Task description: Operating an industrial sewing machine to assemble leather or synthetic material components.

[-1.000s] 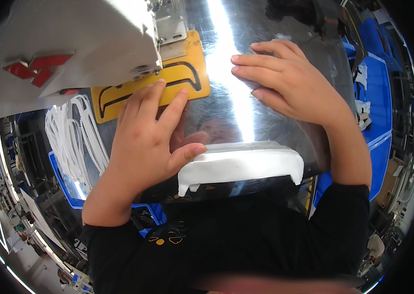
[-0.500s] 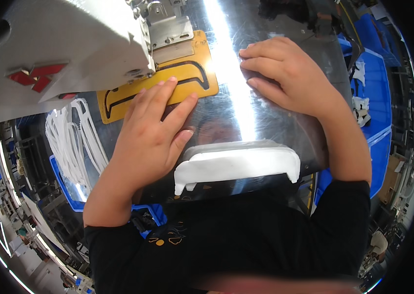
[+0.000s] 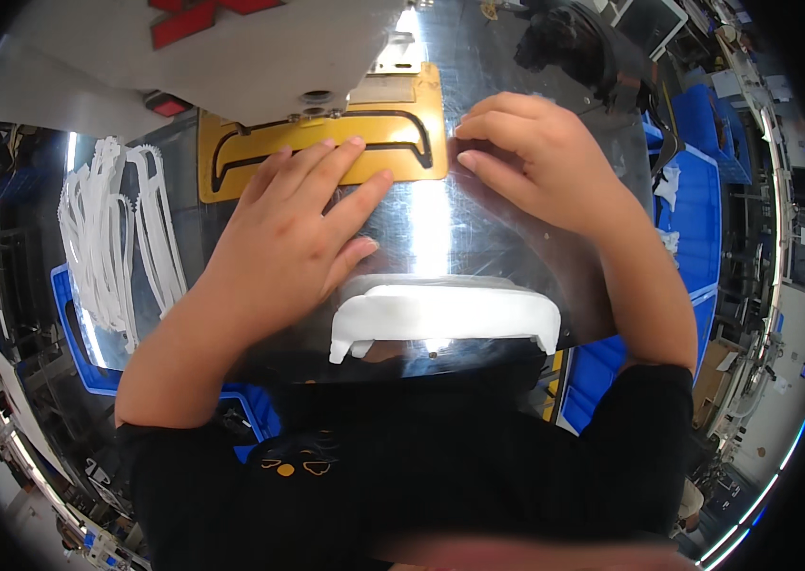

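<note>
From above, by the head view, I see the left hand (image 3: 293,224) laid flat with its fingers spread, the tips resting on the near edge of a yellow slotted plate (image 3: 385,130); it grasps nothing, and the spread looks meant to share light pressure along the plate and keep it flat and square. The plate lies on the shiny metal table (image 3: 400,233), its far side under the pale machine head (image 3: 240,81), with its curved dark slots facing up, presumably so the working point can reach them. The right hand (image 3: 531,157) hovers or rests just beside the plate's right edge, fingers loosely bent and thumb apart, holding nothing I can make out; whether it touches plate or table I cannot tell, though it seems well placed to steady that end. A stack of white shaped pieces (image 3: 445,314) sits at the table's near edge, close to the body, likely for an easy reach. Off to the left, a bundle of white strips (image 3: 98,247) lies beyond the forearm, probably to leave the middle free, and blue bins (image 3: 693,214) flank the table within arm's turn.
</note>
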### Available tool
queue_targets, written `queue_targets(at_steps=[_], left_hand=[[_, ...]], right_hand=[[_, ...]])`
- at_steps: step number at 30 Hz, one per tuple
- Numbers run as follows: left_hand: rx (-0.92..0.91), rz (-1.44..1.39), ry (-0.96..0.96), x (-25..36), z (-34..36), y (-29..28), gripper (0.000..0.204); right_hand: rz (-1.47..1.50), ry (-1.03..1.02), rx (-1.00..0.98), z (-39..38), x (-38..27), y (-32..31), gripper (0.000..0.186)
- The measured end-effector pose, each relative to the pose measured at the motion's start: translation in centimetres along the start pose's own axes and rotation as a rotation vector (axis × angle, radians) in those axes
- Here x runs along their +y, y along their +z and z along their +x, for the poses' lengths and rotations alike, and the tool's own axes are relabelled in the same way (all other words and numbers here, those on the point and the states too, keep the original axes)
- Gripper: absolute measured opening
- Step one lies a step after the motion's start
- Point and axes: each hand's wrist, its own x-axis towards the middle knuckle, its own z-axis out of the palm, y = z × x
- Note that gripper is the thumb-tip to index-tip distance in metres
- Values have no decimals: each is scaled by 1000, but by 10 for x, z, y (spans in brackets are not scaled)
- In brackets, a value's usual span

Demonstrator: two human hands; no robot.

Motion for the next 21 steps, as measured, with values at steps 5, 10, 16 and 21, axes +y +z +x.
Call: queue_targets(at_steps=[5, 10, 16, 21], left_hand=[[8, 6, 18, -1, 0, 1, 54], [39, 17, 35, -1, 0, 1, 56], [100, -11, 55, 0, -1, -2, 57], [102, -42, 35, -3, 2, 0, 59]], right_hand=[[49, 54, -26, 25, -6, 5, 20], [-151, -113, 89, 23, 13, 6, 18], [-421, -313, 104, -8, 20, -13, 20], [-512, -272, 343, -5, 38, -26, 28]])
